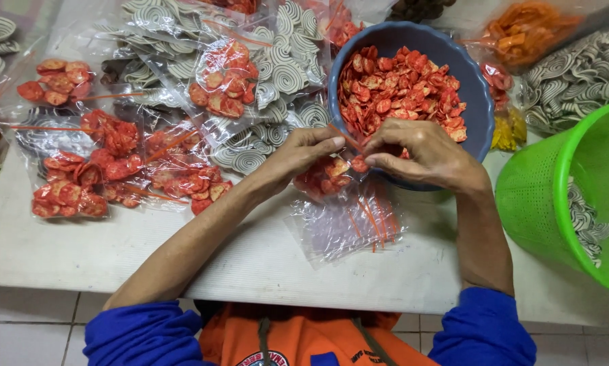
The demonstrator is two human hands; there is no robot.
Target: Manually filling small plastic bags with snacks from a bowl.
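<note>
Both hands, left hand [304,150] and right hand [413,152], pinch a flimsy, slippery clear bag [338,203] of brittle red chips at its mouth, bowl [477,102] at twelve o'clock.

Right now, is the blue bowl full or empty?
Nearly full: the blue bowl holds a heap of red chips reaching close to its rim.

A worn white painted wooden tabletop [264,264] is seen under even light, with a pale tiled floor [27,325] shown beneath its near edge.
</note>
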